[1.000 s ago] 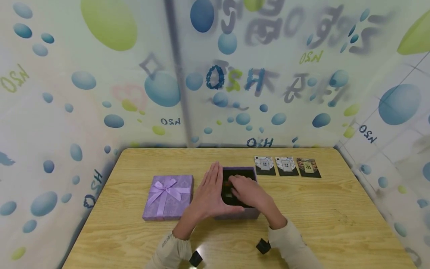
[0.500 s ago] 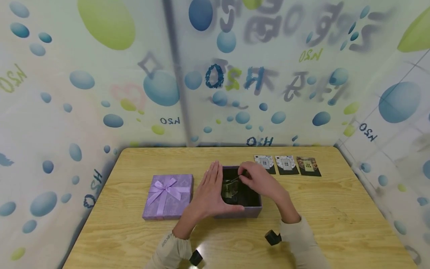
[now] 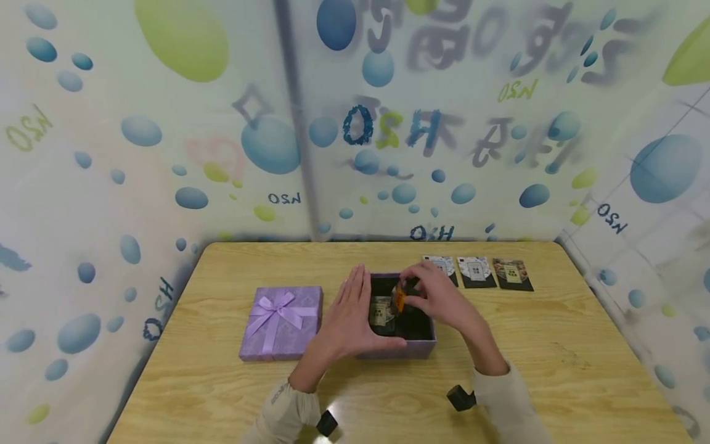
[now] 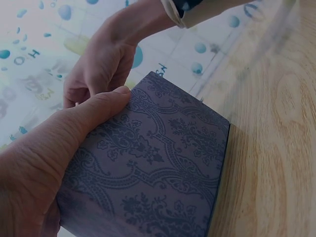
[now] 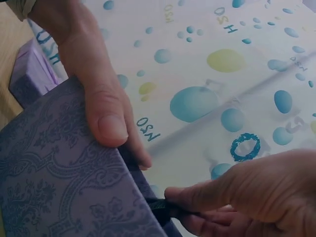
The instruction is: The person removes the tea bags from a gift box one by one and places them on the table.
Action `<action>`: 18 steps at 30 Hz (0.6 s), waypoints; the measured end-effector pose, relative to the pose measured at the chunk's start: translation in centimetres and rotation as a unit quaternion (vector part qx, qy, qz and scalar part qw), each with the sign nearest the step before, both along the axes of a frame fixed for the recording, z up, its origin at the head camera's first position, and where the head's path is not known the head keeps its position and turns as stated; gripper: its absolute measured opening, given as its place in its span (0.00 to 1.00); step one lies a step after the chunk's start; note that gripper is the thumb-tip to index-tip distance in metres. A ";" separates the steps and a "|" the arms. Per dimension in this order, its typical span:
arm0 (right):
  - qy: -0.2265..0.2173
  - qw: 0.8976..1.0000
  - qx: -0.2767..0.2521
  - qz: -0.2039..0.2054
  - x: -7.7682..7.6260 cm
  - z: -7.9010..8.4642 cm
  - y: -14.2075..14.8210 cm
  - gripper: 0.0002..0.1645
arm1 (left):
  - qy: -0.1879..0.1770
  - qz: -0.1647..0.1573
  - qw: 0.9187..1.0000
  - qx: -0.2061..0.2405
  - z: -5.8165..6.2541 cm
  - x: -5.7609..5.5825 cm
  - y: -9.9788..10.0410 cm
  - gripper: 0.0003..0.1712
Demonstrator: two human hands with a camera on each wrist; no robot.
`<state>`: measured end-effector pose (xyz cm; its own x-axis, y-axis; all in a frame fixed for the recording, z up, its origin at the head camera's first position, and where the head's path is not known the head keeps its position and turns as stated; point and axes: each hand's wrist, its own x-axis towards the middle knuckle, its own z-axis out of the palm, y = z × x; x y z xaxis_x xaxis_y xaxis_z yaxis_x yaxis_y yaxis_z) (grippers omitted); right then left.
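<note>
A purple patterned gift box (image 3: 407,350) stands uncovered at mid table, dark inside. My left hand (image 3: 344,320) steadies it, straight fingers along its left side and thumb along the front rim; in the left wrist view that thumb (image 4: 106,106) lies on the box's upper edge. Over the box's right part, my right hand (image 3: 440,299) pinches a small flat packet (image 3: 399,298), black with orange, held on edge. In the right wrist view only a dark part of the packet (image 5: 160,205) shows. Another black packet with a pale label (image 3: 381,310) lies inside at the left.
The purple lid (image 3: 277,333) with its ribbon bow sits left of the box. At the back right lie three flat packets in a row, one with a brownish print (image 3: 512,273); my right hand partly covers the leftmost. A patterned curtain (image 3: 355,185) hangs behind the table.
My right hand came up from inside the box toward its right rim and now holds the packet turned so its orange shows. The left hand stays in place.
</note>
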<state>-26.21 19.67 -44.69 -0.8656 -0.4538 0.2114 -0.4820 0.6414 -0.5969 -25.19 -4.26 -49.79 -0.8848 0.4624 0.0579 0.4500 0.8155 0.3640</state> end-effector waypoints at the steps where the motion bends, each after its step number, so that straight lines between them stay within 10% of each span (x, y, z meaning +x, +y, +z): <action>1: -0.014 1.000 0.001 -0.003 0.2 0.0 0.2 0.22 | -0.001 0.000 1.000 0.001 0.0 0.0 0.0 0.90; 9: -0.105 0.993 -0.041 -0.039 2.0 -0.1 2.2 0.24 | -0.004 0.005 1.000 0.000 0.2 0.0 0.0 0.90; 18: -0.220 0.955 -0.152 -0.130 3.3 -0.3 6.3 0.27 | -0.006 0.003 1.000 0.001 0.2 0.1 0.0 0.89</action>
